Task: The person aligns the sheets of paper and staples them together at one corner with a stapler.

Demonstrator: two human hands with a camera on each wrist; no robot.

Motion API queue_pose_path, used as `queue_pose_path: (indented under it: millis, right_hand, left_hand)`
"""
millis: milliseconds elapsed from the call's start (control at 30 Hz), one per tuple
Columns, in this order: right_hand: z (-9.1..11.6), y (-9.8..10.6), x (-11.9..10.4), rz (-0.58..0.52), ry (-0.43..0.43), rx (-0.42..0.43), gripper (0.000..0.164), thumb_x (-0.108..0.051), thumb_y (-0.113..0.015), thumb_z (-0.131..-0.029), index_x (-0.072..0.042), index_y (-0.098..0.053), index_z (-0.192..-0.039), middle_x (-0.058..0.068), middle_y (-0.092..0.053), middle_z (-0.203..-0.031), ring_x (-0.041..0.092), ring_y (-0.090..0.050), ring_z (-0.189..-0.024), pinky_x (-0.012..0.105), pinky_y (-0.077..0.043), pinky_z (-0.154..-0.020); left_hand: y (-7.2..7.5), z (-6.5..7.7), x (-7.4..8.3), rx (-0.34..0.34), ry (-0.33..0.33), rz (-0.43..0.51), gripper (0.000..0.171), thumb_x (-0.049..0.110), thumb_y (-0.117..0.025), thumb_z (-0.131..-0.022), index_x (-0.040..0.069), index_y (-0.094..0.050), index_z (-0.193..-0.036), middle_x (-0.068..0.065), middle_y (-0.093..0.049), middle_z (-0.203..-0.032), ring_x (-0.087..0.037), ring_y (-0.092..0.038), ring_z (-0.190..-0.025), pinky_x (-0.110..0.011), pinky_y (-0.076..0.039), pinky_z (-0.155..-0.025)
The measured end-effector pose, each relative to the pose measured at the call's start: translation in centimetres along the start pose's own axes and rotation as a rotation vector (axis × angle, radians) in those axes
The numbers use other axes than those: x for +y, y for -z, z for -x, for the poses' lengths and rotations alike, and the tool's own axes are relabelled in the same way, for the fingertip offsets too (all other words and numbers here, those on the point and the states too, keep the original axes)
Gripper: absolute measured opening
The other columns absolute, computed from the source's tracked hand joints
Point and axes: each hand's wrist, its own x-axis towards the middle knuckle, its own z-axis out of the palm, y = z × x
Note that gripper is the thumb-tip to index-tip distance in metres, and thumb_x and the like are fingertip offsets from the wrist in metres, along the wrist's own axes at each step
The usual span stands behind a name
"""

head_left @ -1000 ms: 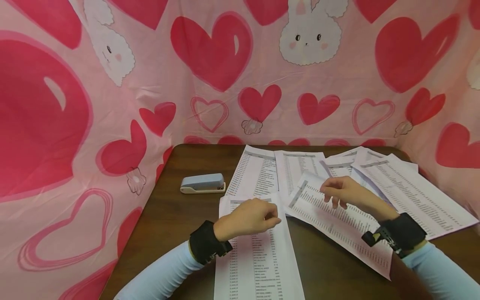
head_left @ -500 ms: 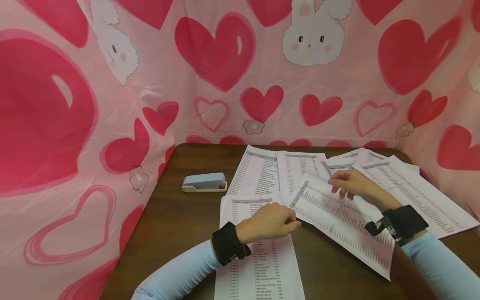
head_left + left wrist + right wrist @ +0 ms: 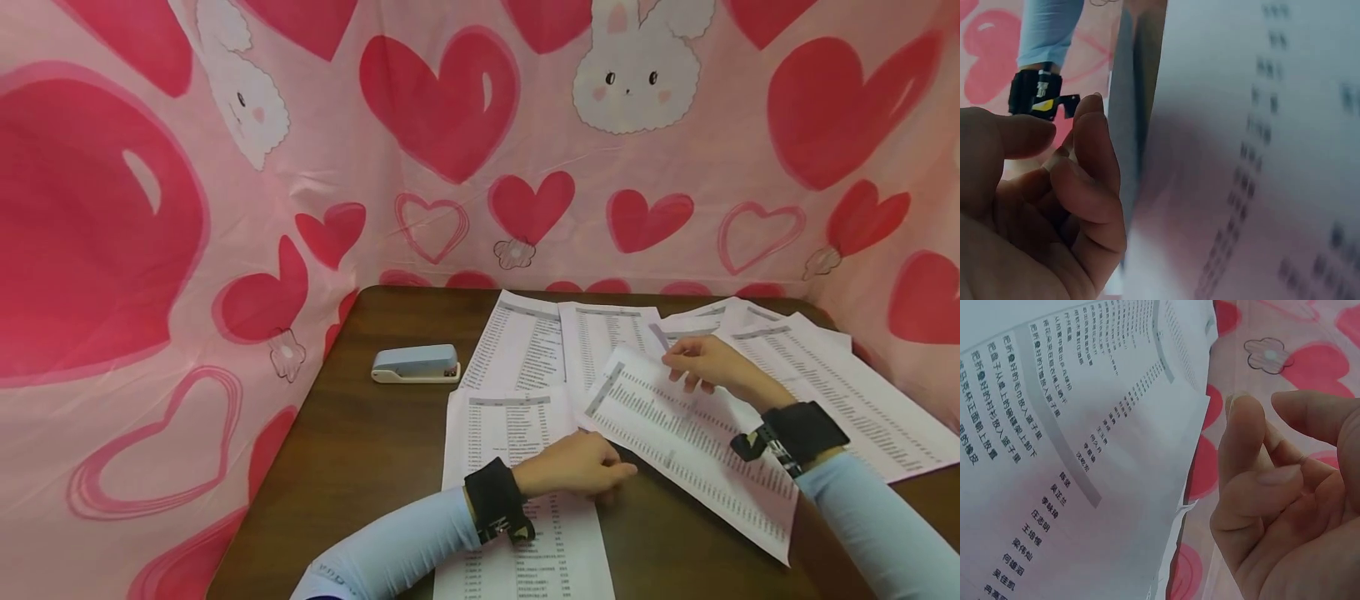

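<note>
Over the right edge of a printed sheet (image 3: 487,500) at the front hovers my left hand (image 3: 576,464). Its fingers are loosely curled with nothing between them; in the left wrist view the thumb stands apart from the fingers (image 3: 1100,200). My right hand (image 3: 712,367) is above the upper part of a slanted printed sheet (image 3: 675,433). The right wrist view shows a gap between thumb and fingertips (image 3: 1247,419), with nothing held, and printed paper (image 3: 1110,450) beside the hand. Both wrists wear black camera straps.
A light blue stapler (image 3: 416,364) lies left of the papers. Behind the hands are further printed sheets (image 3: 525,342), several overlapping at the right (image 3: 840,392). The brown table (image 3: 360,467) backs onto a pink curtain (image 3: 442,125) with hearts and rabbits.
My left hand has moved right and slightly nearer across the front sheet, toward the slanted one. My right hand has shifted a little right and away. The papers and stapler lie as before.
</note>
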Motion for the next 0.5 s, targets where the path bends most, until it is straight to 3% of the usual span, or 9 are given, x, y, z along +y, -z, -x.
queue_pose_path:
  millis: [500]
  right_hand:
    - [-1.5,0.4,1.7,0.085,-0.006,0.036,0.035,-0.029,-0.061,-0.096,0.003,-0.063,-0.111,0.012,-0.067,-0.091,0.019,-0.058,-0.066,0.028,-0.039,-0.048]
  left_hand:
    - [-1.6,-1.6,1.0,-0.046,0.111,0.255,0.047,0.045,-0.051,-0.099,0.016,-0.067,-0.065,0.008,-0.066,-0.055,-0.010,-0.061,-0.045,-0.025,-0.046,-0.043]
